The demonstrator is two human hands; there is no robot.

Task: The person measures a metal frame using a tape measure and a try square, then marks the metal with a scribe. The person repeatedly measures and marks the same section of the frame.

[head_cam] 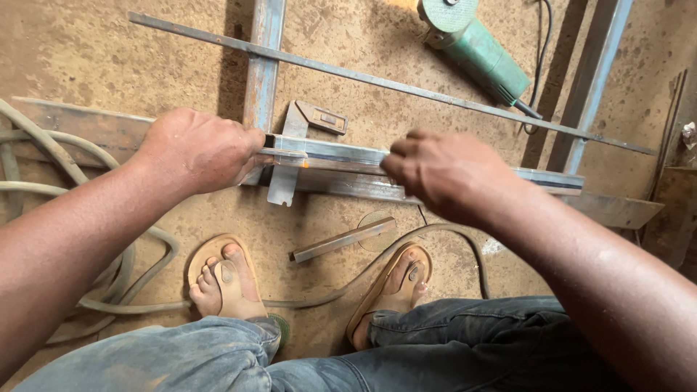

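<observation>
**Dusty workshop floor strewn with steel and a grinder**

The brown dirt floor (94, 58) carries a green angle grinder (475, 43) at the top, a long thin flat bar (377, 78) running diagonally, blue-grey steel tubes (265, 65), a short metal offcut (343, 239) between two sandalled feet (221, 279), and grey hoses (43, 189) at left.

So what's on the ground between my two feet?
In the head view, a short metal bar offcut lies on the dirt floor between the left foot and right foot, with a hose below it.
</observation>
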